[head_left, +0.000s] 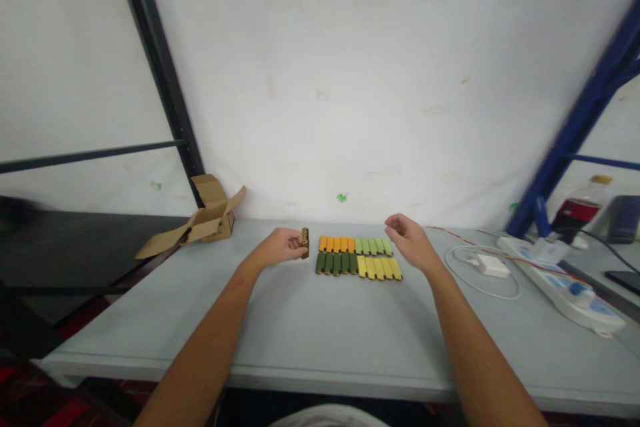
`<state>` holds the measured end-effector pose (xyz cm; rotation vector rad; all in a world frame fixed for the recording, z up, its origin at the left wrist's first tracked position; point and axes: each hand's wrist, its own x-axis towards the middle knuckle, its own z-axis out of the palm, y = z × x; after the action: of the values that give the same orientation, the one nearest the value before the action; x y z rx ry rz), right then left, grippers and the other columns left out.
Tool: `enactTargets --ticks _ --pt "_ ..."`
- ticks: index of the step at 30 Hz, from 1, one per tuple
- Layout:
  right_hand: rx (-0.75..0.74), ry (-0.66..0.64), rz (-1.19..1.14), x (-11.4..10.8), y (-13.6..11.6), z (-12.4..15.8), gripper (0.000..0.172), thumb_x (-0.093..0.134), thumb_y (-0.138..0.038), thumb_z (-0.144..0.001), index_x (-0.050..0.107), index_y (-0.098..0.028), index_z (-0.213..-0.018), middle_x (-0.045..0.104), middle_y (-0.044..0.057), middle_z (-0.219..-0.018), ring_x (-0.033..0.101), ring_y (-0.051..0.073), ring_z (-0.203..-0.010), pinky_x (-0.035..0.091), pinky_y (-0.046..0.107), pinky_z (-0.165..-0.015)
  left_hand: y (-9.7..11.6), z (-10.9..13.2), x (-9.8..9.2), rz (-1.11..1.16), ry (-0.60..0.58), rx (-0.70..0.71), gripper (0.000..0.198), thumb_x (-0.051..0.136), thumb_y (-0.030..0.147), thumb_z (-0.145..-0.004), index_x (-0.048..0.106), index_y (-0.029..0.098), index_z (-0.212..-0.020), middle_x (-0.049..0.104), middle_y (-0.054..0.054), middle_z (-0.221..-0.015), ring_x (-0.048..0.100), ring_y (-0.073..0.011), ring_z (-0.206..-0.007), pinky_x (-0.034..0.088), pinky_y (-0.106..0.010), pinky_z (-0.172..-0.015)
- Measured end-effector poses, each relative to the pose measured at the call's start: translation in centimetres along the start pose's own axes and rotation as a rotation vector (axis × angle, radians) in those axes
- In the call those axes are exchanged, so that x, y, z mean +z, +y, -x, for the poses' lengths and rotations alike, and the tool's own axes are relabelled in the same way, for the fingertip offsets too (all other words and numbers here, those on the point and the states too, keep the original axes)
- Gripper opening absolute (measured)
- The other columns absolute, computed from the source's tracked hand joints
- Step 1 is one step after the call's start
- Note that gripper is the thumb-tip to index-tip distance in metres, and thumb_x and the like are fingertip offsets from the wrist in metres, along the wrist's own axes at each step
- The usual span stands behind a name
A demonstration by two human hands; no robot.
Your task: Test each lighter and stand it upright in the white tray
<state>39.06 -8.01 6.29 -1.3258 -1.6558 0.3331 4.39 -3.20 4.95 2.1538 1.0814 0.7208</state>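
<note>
My left hand [281, 246] is closed around a small dark brown block with gold markings [305, 243], holding it upright at the left end of several coloured strips. These flat strips lie side by side in two rows: orange strips [337, 244] and light green strips [373, 246] at the back, dark green strips [337, 263] and yellow strips [380, 268] in front. To the right of the light green ones is my right hand [411, 241], its fingers loosely curled with the thumb apart. Nothing shows in it.
An open cardboard box [215, 213] stands at the table's back left. On the right lie a white charger [491, 265] with its cable, a power strip [560, 287] and a bottle of dark drink [580, 207]. The white wall [340, 100] rises behind the grey table [330, 333].
</note>
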Motion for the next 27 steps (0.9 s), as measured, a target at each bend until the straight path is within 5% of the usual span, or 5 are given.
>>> enactTargets --ticks 4,9,14,20,27 --pt "-0.077 -0.227 0.132 -1.5 1.3 0.7 0.018 0.049 -0.020 -0.081 0.063 -0.019 -0.092 0.066 0.002 -0.075 0.060 0.016 -0.069 0.045 0.028 -0.065 -0.6 -0.2 0.1 -0.028 -0.022 -0.020 0.030 0.070 0.046 -0.074 0.066 0.016 -0.071 0.066 0.000 -0.062 0.058 -0.0141 -0.057 0.042 -0.023 -0.055" --pt "-0.091 -0.484 0.342 -2.4 3.5 2.5 0.041 0.044 -0.001 -0.069 0.072 -0.015 -0.095 0.074 0.010 -0.099 0.066 0.020 -0.089 0.048 0.032 -0.083 -0.9 -0.4 -0.3 -0.145 0.013 -0.017 0.035 0.070 0.049 -0.072 0.065 0.016 -0.061 0.058 0.002 -0.054 0.050 -0.0121 -0.052 0.034 -0.022 -0.050" --pt "-0.021 -0.525 0.238 -2.8 4.8 3.9 0.054 0.043 0.004 -0.063 0.071 -0.016 -0.104 0.072 0.010 -0.108 0.066 0.021 -0.098 0.049 0.035 -0.092 -0.7 0.3 -1.3 -0.136 0.010 -0.036 0.039 0.068 0.054 -0.074 0.068 0.017 -0.063 0.057 0.002 -0.053 0.047 -0.0121 -0.050 0.031 -0.023 -0.048" --pt "-0.070 -0.534 0.260 -3.0 4.3 4.4 0.049 0.047 0.002 -0.065 0.073 -0.018 -0.101 0.071 0.010 -0.101 0.065 0.021 -0.085 0.050 0.033 -0.082 -2.8 0.7 -2.7 -0.192 0.395 -0.044 0.050 0.048 0.056 -0.087 0.065 0.017 -0.061 0.060 -0.001 -0.054 0.051 -0.0150 -0.054 0.034 -0.025 -0.054" --pt "-0.065 -0.561 0.360 -3.0 4.8 3.9 0.037 0.051 0.000 -0.066 0.076 -0.020 -0.084 0.070 0.008 -0.087 0.064 0.023 -0.083 0.049 0.034 -0.081 -5.3 0.3 -2.3 -0.292 0.447 -0.138 0.046 0.044 0.054 -0.089 0.066 0.017 -0.072 0.065 -0.002 -0.059 0.057 -0.0176 -0.057 0.037 -0.027 -0.058"
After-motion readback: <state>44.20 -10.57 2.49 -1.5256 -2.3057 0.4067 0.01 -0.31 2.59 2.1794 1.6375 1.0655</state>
